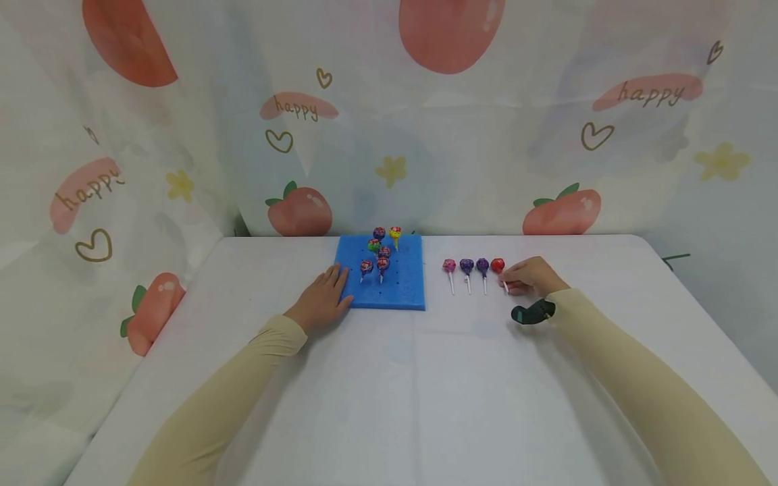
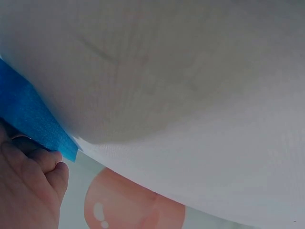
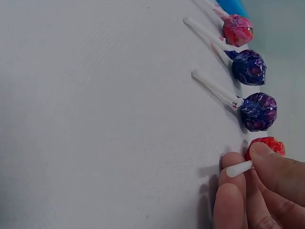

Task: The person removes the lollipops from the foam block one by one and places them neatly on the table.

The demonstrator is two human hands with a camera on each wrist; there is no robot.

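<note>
My right hand pinches the white stick of a red-wrapped lollipop between thumb and fingers; in the right wrist view the thumb partly covers its red head. To its left lie a pink lollipop and two dark purple lollipops, one beside the other, sticks toward me. My left hand rests against the left edge of a blue foam board, fingers extended onto it. Several wrapped lollipops stand in the board, among them a yellow one and a green one.
Small holes dot the board's top. Everything lies on a white-covered table, with a fruit-printed curtain hanging along its back and left side. A dark band is on my right wrist.
</note>
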